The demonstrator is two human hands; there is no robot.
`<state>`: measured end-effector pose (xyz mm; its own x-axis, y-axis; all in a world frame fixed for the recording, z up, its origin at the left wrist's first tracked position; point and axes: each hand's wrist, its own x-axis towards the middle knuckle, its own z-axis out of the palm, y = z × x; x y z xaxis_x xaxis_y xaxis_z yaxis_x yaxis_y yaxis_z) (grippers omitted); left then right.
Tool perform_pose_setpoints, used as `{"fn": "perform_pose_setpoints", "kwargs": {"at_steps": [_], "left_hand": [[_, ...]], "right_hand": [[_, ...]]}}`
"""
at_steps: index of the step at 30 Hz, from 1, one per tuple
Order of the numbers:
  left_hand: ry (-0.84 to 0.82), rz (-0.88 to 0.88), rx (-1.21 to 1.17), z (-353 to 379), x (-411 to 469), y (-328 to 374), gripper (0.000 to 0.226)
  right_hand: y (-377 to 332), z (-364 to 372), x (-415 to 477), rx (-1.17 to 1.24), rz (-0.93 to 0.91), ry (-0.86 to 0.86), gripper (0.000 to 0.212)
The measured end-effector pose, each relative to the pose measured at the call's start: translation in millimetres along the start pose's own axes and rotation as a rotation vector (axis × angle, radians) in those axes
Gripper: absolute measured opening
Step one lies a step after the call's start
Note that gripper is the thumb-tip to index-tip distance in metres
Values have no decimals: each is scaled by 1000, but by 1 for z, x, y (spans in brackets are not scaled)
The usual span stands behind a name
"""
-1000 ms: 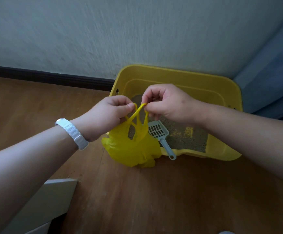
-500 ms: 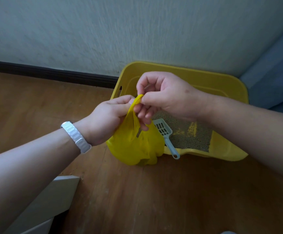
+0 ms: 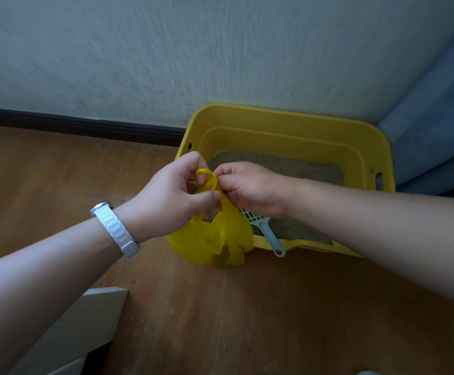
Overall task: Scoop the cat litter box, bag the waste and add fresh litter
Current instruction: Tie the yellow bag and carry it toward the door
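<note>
Hands: left hand and right hand grip pinched on yellow bag handles, bag hanging below.

The wooden floor carries the yellow litter box against the wall, with scattered grains near a white panel.

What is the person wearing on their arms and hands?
Both forearms are bare, with no sleeves in view and no gloves on the left hand or right hand. The left wrist wears a white ribbed watch band with a silvery case edge.
</note>
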<state>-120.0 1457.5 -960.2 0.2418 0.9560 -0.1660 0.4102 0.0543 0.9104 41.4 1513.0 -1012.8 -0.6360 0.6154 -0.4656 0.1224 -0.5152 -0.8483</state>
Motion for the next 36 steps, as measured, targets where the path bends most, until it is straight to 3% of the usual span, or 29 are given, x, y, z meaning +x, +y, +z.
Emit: {"fn": "perform_pose_setpoints", "kwargs": {"at_steps": [6,12,15,19,21,25,33,36], "left_hand": [[90,61,245,0,0,-9,37],[89,-32,167,5,3,-3,40],[122,-112,148,2,4,-3,43],[180,-276,-81,-2,7,-3,42],[157,-349,-297,-3,7,-3,40],[87,-433,-518,6,2,2,37],[23,-380,-460,8,-10,0,29],[14,-354,-397,7,-14,-2,32]], "right_hand": [[-5,-7,-3,-79,155,-188,25],[-14,-17,-12,-138,190,-287,25],[-14,-16,-17,-226,126,-149,21],[-5,-8,-39,-602,-249,246,11],[1,0,-53,-744,-364,246,5],[9,15,-56,-967,-470,280,20],[10,20,-55,-978,-497,298,17],[9,18,-55,-879,-463,304,18]]}}
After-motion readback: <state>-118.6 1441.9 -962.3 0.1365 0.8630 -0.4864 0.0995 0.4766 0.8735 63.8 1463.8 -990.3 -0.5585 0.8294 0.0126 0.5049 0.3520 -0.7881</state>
